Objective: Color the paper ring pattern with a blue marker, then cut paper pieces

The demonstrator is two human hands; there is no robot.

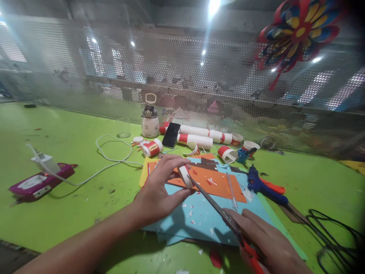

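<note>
My left hand [164, 186] is closed around a small white and red paper cup piece [186, 176], with fingers over its top and the thumb below. In my right hand [259, 236] is a pair of scissors [219, 210] with red handles. The blade tips reach up and left to the edge of the cup piece; whether they are cutting into it I cannot tell. Beneath both hands lie blue paper [199, 222] and orange paper [216, 182], sprinkled with small red and white scraps. A clear stick [232, 192] rests on the papers.
A blue hot glue gun [264, 186] with a black cable lies at the right. Behind the papers are paper cups [153, 147], a phone [171, 134], stacked cups [196, 140] and a bottle [150, 123]. A purple power strip [42, 182] with a white cable is at the left.
</note>
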